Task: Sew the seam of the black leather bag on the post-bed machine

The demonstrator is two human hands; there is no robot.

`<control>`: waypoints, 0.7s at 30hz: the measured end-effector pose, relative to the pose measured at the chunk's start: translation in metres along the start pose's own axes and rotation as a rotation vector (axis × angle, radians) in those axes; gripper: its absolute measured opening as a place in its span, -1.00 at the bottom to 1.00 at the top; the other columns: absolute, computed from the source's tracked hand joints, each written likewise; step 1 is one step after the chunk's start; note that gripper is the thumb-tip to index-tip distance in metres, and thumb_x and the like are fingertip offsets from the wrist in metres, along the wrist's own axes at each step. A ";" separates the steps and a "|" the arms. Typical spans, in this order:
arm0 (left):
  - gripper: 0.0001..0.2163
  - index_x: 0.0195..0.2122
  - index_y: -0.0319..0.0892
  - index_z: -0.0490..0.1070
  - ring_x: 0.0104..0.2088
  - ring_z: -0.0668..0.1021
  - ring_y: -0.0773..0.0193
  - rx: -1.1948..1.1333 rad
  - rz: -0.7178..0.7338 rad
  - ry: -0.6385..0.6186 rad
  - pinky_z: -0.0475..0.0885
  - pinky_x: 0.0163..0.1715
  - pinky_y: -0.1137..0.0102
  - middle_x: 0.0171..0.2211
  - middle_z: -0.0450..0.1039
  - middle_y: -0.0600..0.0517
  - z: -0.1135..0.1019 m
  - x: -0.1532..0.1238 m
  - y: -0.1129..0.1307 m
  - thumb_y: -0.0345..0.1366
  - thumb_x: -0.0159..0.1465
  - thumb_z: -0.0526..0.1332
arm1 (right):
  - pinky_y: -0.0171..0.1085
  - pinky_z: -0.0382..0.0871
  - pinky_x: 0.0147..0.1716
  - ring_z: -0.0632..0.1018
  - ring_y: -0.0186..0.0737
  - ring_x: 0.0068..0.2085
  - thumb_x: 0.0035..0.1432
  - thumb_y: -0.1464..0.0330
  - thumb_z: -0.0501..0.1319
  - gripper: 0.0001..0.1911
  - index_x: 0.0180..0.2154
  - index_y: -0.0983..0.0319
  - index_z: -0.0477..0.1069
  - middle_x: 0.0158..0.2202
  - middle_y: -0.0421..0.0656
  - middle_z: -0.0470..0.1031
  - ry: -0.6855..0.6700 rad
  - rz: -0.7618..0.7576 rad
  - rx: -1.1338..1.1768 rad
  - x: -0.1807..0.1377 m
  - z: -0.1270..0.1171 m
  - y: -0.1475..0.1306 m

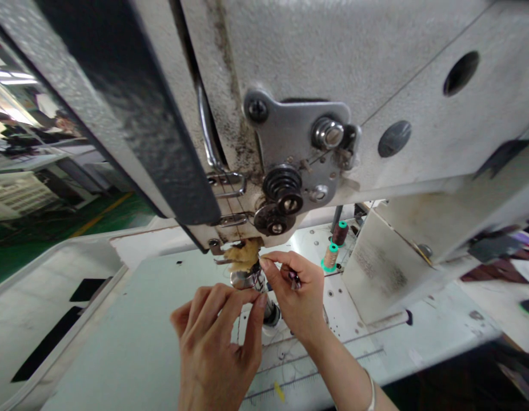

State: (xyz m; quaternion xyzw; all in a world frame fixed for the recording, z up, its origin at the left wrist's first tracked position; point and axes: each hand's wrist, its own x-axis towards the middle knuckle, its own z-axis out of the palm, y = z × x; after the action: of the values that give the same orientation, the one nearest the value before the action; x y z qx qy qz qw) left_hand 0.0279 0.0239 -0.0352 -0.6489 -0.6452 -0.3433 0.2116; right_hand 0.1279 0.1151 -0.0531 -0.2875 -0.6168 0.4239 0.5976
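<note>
Both my hands are at the needle area of a sewing machine [299, 137]. My left hand [224, 337] is closed in a pinch, thumb against forefinger, just in front of the post [271, 314] below the needle; whatever lies between the fingertips is too fine to make out. My right hand [296, 291] pinches close beside the needle area, thumb and forefinger together. In its curled fingers sits a small shiny dark purple object [294, 278], mostly hidden. A yellowish fuzzy pad [244, 255] is just above the fingertips. Fine threads run down through the wire guide [230, 185].
A dark thread spool [340, 233] and a tan thread spool [331, 258] stand on the pale machine table [157, 319], behind my right hand. The machine's column [376, 262] rises at right. Black pieces [48, 342] lie in the white trough at left. People work in the background.
</note>
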 end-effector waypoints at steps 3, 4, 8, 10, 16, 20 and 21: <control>-0.95 -0.29 -0.10 0.43 -0.34 0.44 0.23 -0.003 0.006 0.003 0.19 -0.23 0.23 -0.41 0.44 0.08 0.000 0.000 -0.001 -0.34 0.26 0.30 | -0.39 0.17 -0.53 0.29 -0.44 -0.53 0.20 0.43 0.31 -0.93 -0.29 0.19 0.60 -0.52 -0.30 0.43 0.001 -0.009 -0.004 0.000 0.000 0.000; -0.95 -0.29 -0.11 0.43 -0.34 0.44 0.24 -0.007 0.007 0.003 0.19 -0.24 0.23 -0.41 0.44 0.08 0.000 0.000 -0.001 -0.34 0.26 0.30 | -0.39 0.17 -0.52 0.29 -0.44 -0.53 0.20 0.43 0.32 -0.93 -0.29 0.19 0.60 -0.52 -0.30 0.43 0.003 -0.011 -0.007 0.000 0.001 0.000; -0.93 -0.29 -0.12 0.45 -0.34 0.44 0.27 -0.050 0.044 0.018 0.22 -0.24 0.26 -0.41 0.45 0.08 0.000 0.003 -0.001 -0.40 0.24 0.31 | -0.38 0.20 -0.50 0.31 -0.43 -0.51 0.20 0.44 0.31 -0.93 -0.29 0.20 0.60 -0.51 -0.29 0.43 0.005 -0.029 -0.010 0.000 0.001 0.001; -0.90 -0.28 -0.13 0.46 -0.31 0.46 0.27 -0.089 0.080 0.037 0.25 -0.24 0.28 -0.37 0.48 0.07 -0.001 0.003 0.000 -0.44 0.23 0.32 | -0.38 0.20 -0.49 0.31 -0.43 -0.51 0.21 0.44 0.31 -0.92 -0.29 0.20 0.60 -0.50 -0.29 0.42 0.008 -0.040 -0.013 -0.001 0.002 0.000; -0.74 -0.05 -0.18 0.41 -0.18 0.54 0.25 -0.335 0.042 0.126 0.40 -0.16 0.31 -0.21 0.52 0.01 -0.006 -0.002 -0.002 -0.49 0.23 0.26 | -0.38 0.17 -0.52 0.29 -0.43 -0.53 0.20 0.43 0.31 -0.92 -0.32 0.21 0.60 -0.55 -0.30 0.36 0.036 -0.034 -0.048 -0.001 0.003 -0.001; -0.88 -0.12 -0.11 0.41 -0.22 0.54 0.30 -0.336 -0.256 0.192 0.43 -0.20 0.37 -0.25 0.47 0.06 -0.004 0.009 -0.010 -0.38 0.33 0.18 | -0.38 0.17 -0.52 0.29 -0.42 -0.53 0.20 0.43 0.31 -0.93 -0.31 0.22 0.60 -0.54 -0.29 0.36 0.034 -0.027 -0.049 -0.001 0.004 0.000; -0.92 -0.16 -0.10 0.43 -0.20 0.54 0.29 -0.303 -0.278 0.151 0.43 -0.17 0.36 -0.24 0.46 0.07 -0.002 0.014 -0.014 -0.34 0.34 0.19 | -0.37 0.17 -0.52 0.30 -0.41 -0.52 0.20 0.42 0.31 -0.92 -0.31 0.22 0.60 -0.54 -0.28 0.36 0.036 -0.032 -0.050 -0.001 0.004 0.001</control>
State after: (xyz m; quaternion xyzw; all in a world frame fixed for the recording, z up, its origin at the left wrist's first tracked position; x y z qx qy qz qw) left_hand 0.0131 0.0326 -0.0261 -0.5505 -0.6520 -0.5097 0.1100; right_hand 0.1242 0.1136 -0.0544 -0.3001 -0.6207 0.3936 0.6081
